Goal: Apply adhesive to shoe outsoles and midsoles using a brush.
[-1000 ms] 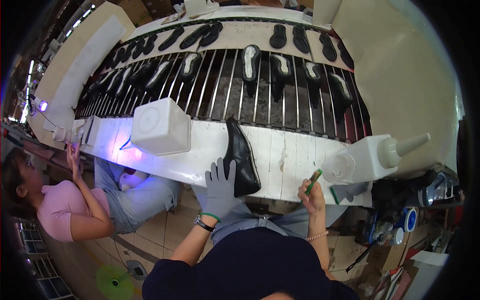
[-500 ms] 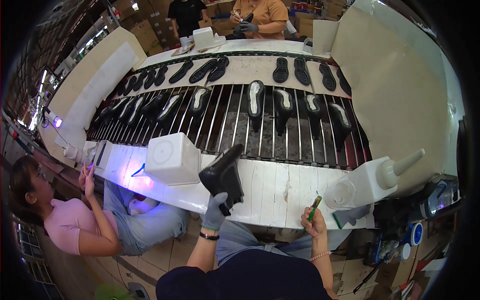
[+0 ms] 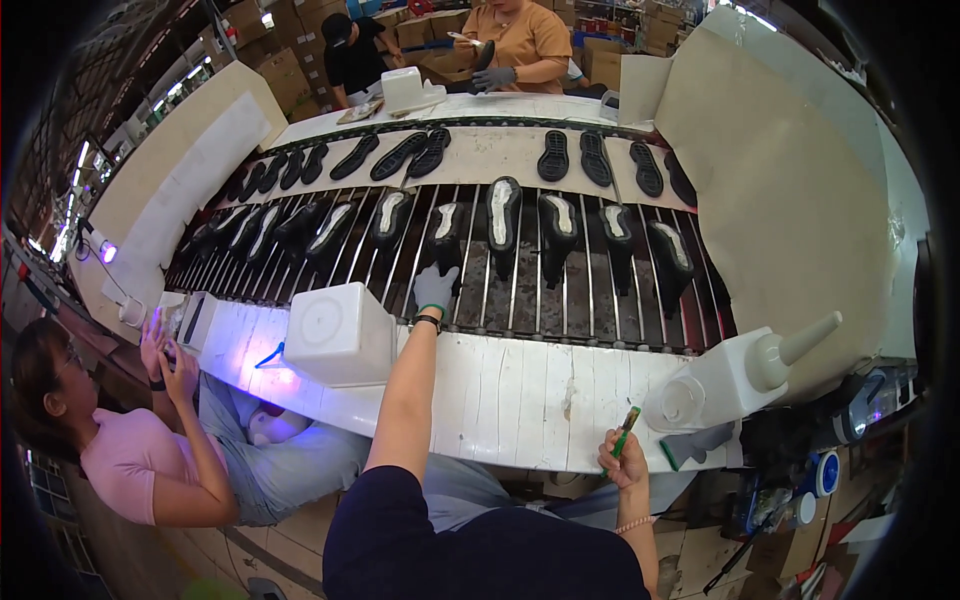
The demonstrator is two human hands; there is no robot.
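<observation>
A black boot [image 3: 446, 246] lies sole side up on the metal bars, its pale underside strip showing. At its near end is my left hand [image 3: 435, 289], in a grey glove, with the fingers closed round that end. Back over the white ledge, my right hand [image 3: 624, 462] is bare and grips a small green-handled brush [image 3: 628, 420], bristle end up. Just right of the held boot lies another black boot [image 3: 501, 225], also with its pale strip upward. Several more boots line the bars on both sides.
Black soles [image 3: 552, 156] lie in a row on the far beige strip. The white ledge [image 3: 510, 400] carries a white box [image 3: 340, 335], a white jug [image 3: 715, 385] and a grey glove [image 3: 697, 446]. Someone in pink [image 3: 140, 460] sits at left; two people stand across.
My left hand has moved forward from above the ledge and set the black boot among the others on the bars. The right hand still holds the brush in nearly the same place.
</observation>
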